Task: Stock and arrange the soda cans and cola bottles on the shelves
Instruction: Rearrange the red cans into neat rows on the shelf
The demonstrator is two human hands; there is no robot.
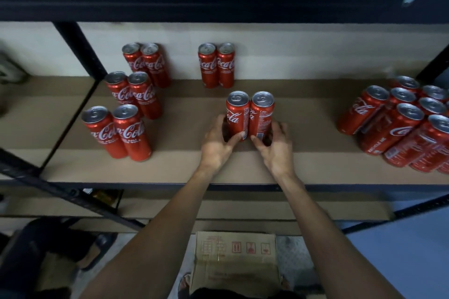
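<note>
Coca-Cola cans (237, 118) stand paired, left hand (216, 144) grasping one, right hand (275, 150) the other; uneven pushing could topple these slim cans.

A brown cardboard box with red handling symbols (235, 264) sits on the floor at six o'clock. A dark sandal (104, 241) lies at eight o'clock.
</note>
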